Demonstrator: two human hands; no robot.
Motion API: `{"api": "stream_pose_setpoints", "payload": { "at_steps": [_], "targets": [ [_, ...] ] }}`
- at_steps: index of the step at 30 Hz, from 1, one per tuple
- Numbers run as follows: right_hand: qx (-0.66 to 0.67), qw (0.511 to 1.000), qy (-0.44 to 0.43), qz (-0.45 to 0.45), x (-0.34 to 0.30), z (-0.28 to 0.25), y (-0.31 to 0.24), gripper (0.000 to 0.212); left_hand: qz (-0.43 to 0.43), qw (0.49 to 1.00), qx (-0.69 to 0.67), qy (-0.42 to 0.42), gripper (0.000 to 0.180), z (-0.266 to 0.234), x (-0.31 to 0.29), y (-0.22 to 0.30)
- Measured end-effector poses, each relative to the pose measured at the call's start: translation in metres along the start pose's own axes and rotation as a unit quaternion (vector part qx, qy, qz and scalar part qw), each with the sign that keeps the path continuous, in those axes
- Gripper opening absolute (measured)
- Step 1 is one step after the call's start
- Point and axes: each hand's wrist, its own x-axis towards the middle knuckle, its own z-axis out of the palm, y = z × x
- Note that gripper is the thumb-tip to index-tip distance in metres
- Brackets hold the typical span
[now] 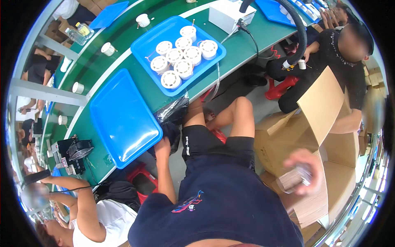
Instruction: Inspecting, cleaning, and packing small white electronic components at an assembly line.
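Note:
My right hand [309,166], blurred by motion, is closed round a small clear plastic pack [290,180] with light brownish contents I cannot make out. It is above the near side of an open cardboard box [288,142] on my right. My left hand [162,147] is at the near corner of a bare blue tray [119,115], against a black plastic bag [175,117]. Its fingers are mostly hidden there. Past that tray lies a second blue tray [142,51], holding several round white parts [183,68] with slotted tops and short wires.
White parts [78,87] stand spaced along the green conveyor beyond the bench [123,61]. A white box-shaped device [230,16] with a black hose [299,33] sits far right. A co-worker [325,61] sits beyond the carton; another, in white [103,218], is at left.

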Motion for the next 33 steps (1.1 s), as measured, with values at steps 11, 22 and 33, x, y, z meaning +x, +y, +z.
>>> {"api": "stream_pose_setpoints", "payload": {
  "at_steps": [11, 22, 33],
  "targets": [
    [0.519, 0.817, 0.120, 0.221, 0.145, 0.108, 0.193, 0.034, 0.291, 0.907, -0.247, 0.179, 0.039, -0.198, -0.050, 0.186],
    [0.576, 0.716, 0.245, 0.309, 0.060, 0.075, 0.271, 0.036, 0.189, 0.934, -0.134, 0.272, 0.057, -0.173, 0.056, 0.194],
    [0.618, 0.642, 0.391, 0.230, 0.054, 0.029, 0.338, 0.036, 0.174, 0.819, -0.468, 0.282, 0.050, -0.166, 0.057, 0.186]
  ]
}}
